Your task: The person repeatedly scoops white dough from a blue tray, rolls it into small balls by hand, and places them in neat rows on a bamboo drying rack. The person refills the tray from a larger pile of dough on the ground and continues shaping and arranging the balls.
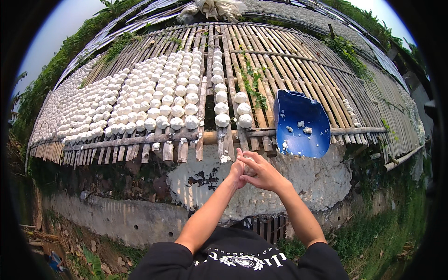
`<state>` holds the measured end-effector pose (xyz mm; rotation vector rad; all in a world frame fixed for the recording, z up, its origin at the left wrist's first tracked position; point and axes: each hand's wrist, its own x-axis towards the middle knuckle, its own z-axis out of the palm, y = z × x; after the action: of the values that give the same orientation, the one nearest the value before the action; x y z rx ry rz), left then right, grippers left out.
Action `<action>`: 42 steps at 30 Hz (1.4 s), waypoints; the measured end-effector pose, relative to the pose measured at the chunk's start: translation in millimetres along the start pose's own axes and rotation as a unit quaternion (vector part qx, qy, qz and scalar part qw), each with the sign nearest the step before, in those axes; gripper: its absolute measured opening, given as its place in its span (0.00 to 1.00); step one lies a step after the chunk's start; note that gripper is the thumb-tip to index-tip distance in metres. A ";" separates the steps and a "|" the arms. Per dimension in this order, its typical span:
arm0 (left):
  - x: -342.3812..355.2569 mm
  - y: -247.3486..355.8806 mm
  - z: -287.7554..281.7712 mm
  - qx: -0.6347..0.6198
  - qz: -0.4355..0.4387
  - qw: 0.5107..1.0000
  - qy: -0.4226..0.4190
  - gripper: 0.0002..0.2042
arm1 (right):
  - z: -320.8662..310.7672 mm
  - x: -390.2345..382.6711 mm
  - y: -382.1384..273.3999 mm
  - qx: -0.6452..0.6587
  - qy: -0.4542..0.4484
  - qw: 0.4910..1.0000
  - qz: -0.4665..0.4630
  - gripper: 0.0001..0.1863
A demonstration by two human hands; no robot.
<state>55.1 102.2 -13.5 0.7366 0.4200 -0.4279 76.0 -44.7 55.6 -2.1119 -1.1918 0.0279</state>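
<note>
My left hand (pixel 236 172) and my right hand (pixel 262 172) are pressed together in front of my body, cupped round a pale lump (pixel 249 169) that shows only partly between the palms. It looks like the white balls (pixel 180 90) set out in rows on the bamboo rack (pixel 289 70) before me; their material I cannot make out. Closest to my hands on the rack are the front balls of two short rows, one ball (pixel 222 120) and another ball (pixel 244 121). A blue cut-open plastic container (pixel 304 112) lies tilted at the rack's front edge to the right, with white crumbs inside.
A horizontal bamboo pole (pixel 210 137) runs along the rack's near edge. Beneath my hands spreads a whitish crusted surface (pixel 312 179), with a low concrete wall (pixel 116 214) at left. Green vines (pixel 254 81) grow through the slats. A bundled pale sheet (pixel 214 9) sits at the back.
</note>
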 end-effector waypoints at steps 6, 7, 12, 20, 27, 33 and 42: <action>54.9 42.0 -68.5 0.185 -0.030 0.982 0.029 0.53 | -10.9 21.9 36.6 0.097 -0.084 0.976 0.177 0.32; 72.3 52.5 -85.3 0.314 0.118 0.931 0.142 0.44 | -12.5 30.6 45.8 0.111 -0.074 0.967 0.219 0.31; 130.5 92.5 -163.1 0.695 0.308 0.602 0.243 0.39 | -39.6 97.1 110.6 0.173 0.021 0.928 0.329 0.33; 135.3 80.3 -168.8 0.803 0.143 0.512 0.269 0.53 | -43.3 252.2 255.3 0.206 0.102 0.915 0.332 0.34; 132.3 86.5 -161.5 0.810 0.115 0.515 0.256 0.52 | 11.0 358.6 357.4 -0.076 0.051 0.948 0.305 0.32; 132.7 82.8 -165.2 0.801 0.136 0.521 0.261 0.52 | 60.6 378.2 398.2 -0.168 -0.036 0.915 0.364 0.23; 135.8 79.6 -173.5 0.824 0.179 0.473 0.255 0.49 | -59.9 332.6 304.0 -0.182 0.137 0.947 0.225 0.29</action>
<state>171.8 248.7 -154.3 2.9014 0.2601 -0.0424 513.9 73.5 25.4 -2.5706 -0.5636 -0.2909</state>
